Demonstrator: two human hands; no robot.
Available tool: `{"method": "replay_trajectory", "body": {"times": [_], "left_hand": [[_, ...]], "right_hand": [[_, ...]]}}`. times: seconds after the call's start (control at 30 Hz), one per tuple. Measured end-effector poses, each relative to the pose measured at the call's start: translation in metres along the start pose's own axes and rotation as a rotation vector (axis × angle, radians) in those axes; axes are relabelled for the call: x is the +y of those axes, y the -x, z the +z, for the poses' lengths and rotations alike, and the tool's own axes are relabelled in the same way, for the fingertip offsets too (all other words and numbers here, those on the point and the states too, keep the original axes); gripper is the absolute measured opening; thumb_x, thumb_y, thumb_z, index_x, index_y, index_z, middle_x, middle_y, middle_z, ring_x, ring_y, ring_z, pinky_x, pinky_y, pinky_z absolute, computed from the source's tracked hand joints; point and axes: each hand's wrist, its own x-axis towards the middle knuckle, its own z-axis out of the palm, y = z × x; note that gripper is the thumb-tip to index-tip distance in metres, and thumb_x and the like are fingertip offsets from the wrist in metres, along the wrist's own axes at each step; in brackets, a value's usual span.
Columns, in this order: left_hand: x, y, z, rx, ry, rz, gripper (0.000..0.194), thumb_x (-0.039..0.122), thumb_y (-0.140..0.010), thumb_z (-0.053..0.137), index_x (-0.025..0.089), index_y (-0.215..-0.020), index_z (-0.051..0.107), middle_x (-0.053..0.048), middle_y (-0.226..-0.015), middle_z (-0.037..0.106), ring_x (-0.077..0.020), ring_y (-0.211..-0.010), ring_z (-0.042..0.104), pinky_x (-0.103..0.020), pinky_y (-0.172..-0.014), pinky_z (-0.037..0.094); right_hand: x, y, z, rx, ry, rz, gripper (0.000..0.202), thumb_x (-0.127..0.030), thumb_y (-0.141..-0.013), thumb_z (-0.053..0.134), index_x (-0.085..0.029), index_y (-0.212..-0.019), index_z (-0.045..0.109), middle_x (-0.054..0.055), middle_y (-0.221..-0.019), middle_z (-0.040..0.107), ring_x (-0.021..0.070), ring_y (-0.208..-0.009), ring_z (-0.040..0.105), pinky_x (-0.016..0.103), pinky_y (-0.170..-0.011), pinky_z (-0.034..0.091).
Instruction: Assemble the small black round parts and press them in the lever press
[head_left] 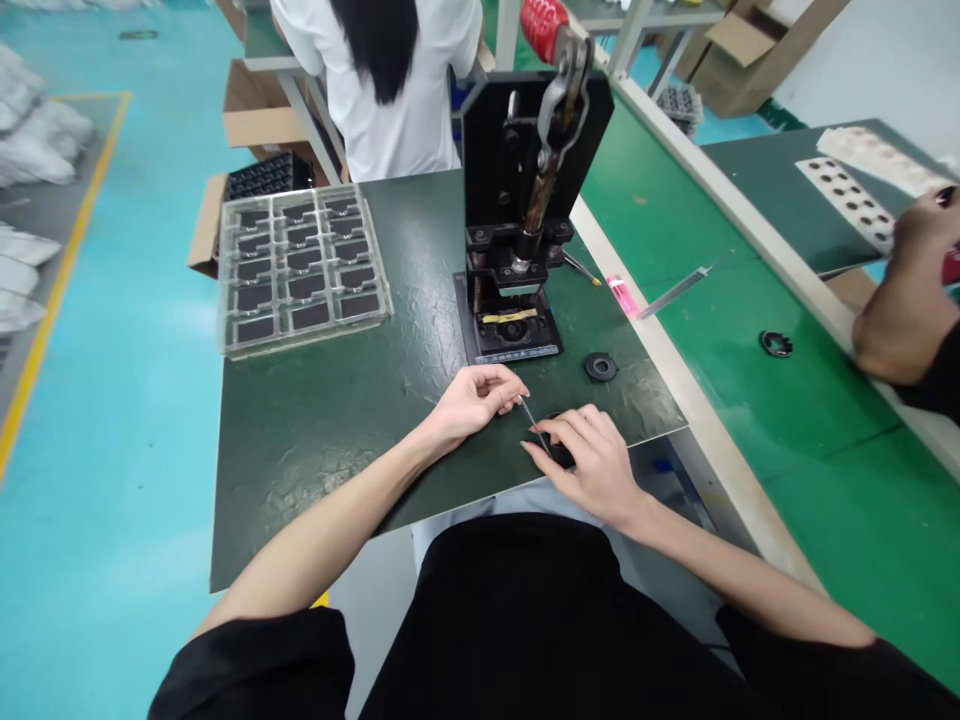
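Note:
My left hand (480, 400) is closed, with thumb and forefinger pinching one end of a thin grey strip (534, 420). The strip slants down toward my right hand (589, 460), whose thumb and fingertips close on its lower end. Under the right palm a dark part (559, 452) shows, mostly hidden; whether the hand grips it I cannot tell. Just beyond my hands stands a black hand press (517, 230) with a red lever grip. A yellow strip (510, 317) lies across its base. To the right of the press a black ring-shaped part (601, 367) rests on the green table.
Stacked clear trays (304, 265) with dark flat pieces stand at the table's left. A green conveyor belt (750, 300) runs along the right, carrying another black ring (776, 344). A co-worker's arm (907, 290) is beyond it. Another person in white (405, 100) sits ahead.

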Motion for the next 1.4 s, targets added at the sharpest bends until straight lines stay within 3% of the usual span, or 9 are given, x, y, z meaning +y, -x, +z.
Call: {"method": "replay_trajectory", "body": {"times": [0.23, 0.47, 0.67, 0.73, 0.83, 0.97, 1.07, 1.27, 1.4], "left_hand": [[-0.003, -0.001, 0.001, 0.048, -0.005, 0.064, 0.052, 0.063, -0.068, 0.084, 0.013, -0.073, 0.068, 0.000, -0.064, 0.061, -0.0064, -0.057, 0.048, -0.022, -0.057, 0.039], [-0.005, 0.003, 0.010, 0.124, 0.047, 0.071, 0.050, 0.061, -0.070, 0.084, 0.013, -0.076, 0.069, -0.001, -0.067, 0.062, -0.0073, -0.060, 0.051, -0.022, -0.060, 0.041], [-0.012, 0.008, 0.016, -0.041, 0.065, 0.095, 0.049, 0.060, -0.079, 0.079, 0.013, -0.086, 0.068, -0.002, -0.074, 0.066, -0.0077, -0.063, 0.055, -0.022, -0.063, 0.047], [-0.013, 0.010, 0.016, -0.016, -0.068, 0.156, 0.043, 0.054, -0.087, 0.073, 0.013, -0.100, 0.066, -0.006, -0.084, 0.069, -0.0111, -0.071, 0.062, -0.025, -0.068, 0.051], [-0.017, 0.013, 0.019, 0.040, -0.447, 0.408, 0.039, 0.041, -0.092, 0.067, 0.016, -0.121, 0.059, -0.010, -0.106, 0.072, -0.0180, -0.093, 0.068, -0.031, -0.080, 0.057], [-0.025, 0.021, 0.030, -0.110, -0.915, 0.635, 0.051, 0.043, -0.090, 0.071, 0.015, -0.130, 0.055, -0.015, -0.123, 0.069, -0.0297, -0.118, 0.062, -0.047, -0.100, 0.056], [-0.030, 0.023, 0.036, -0.169, -1.077, 0.627, 0.043, 0.039, -0.096, 0.062, 0.013, -0.130, 0.054, -0.017, -0.125, 0.068, -0.0320, -0.121, 0.060, -0.051, -0.101, 0.055], [-0.018, 0.021, 0.019, -0.382, -0.972, 0.671, 0.036, 0.013, -0.093, 0.055, 0.017, -0.128, 0.056, -0.014, -0.138, 0.065, -0.0264, -0.129, 0.055, -0.045, -0.109, 0.053], [-0.011, 0.024, 0.010, -0.319, -1.041, 0.664, 0.048, 0.007, -0.090, 0.050, 0.017, -0.137, 0.050, -0.014, -0.145, 0.060, -0.0269, -0.137, 0.051, -0.047, -0.113, 0.049]], "right_hand": [[0.013, -0.012, -0.014, 0.114, -0.083, -0.009, 0.012, -0.015, -0.095, 0.069, -0.021, -0.102, 0.076, 0.004, -0.083, 0.077, 0.0183, -0.075, 0.061, 0.037, -0.069, 0.046], [0.009, -0.047, -0.035, 0.126, -0.628, 0.202, 0.018, -0.015, -0.089, 0.076, -0.026, -0.101, 0.082, 0.001, -0.084, 0.079, 0.0152, -0.069, 0.069, 0.032, -0.063, 0.055], [0.015, -0.055, -0.018, 0.073, -0.599, -0.039, 0.019, -0.015, -0.091, 0.072, -0.026, -0.104, 0.081, 0.003, -0.089, 0.081, 0.0177, -0.076, 0.073, 0.036, -0.073, 0.061], [0.024, -0.050, -0.019, 0.092, -0.565, 0.002, 0.016, -0.016, -0.093, 0.069, -0.024, -0.100, 0.081, 0.004, -0.090, 0.081, 0.0182, -0.077, 0.074, 0.036, -0.073, 0.062], [0.038, -0.039, -0.028, 0.197, -0.547, 0.283, 0.012, -0.027, -0.095, 0.069, -0.021, -0.092, 0.079, 0.005, -0.084, 0.080, 0.0172, -0.072, 0.075, 0.031, -0.067, 0.063], [0.054, -0.034, -0.036, 0.221, -0.576, 0.443, 0.021, -0.039, -0.092, 0.075, -0.020, -0.085, 0.076, 0.004, -0.077, 0.077, 0.0165, -0.068, 0.075, 0.028, -0.062, 0.063], [0.062, -0.048, -0.024, 0.205, -0.637, 0.368, 0.019, -0.039, -0.092, 0.074, -0.020, -0.089, 0.076, 0.005, -0.084, 0.078, 0.0169, -0.073, 0.076, 0.029, -0.065, 0.064], [0.070, -0.111, 0.029, 0.144, -0.601, 0.207, 0.027, -0.043, -0.096, 0.066, -0.018, -0.091, 0.075, 0.006, -0.089, 0.076, 0.0168, -0.076, 0.073, 0.031, -0.072, 0.061], [0.068, -0.133, 0.050, 0.113, -0.471, 0.160, 0.032, -0.043, -0.097, 0.065, -0.017, -0.080, 0.072, 0.005, -0.079, 0.074, 0.0119, -0.056, 0.058, 0.029, -0.059, 0.052]]}}
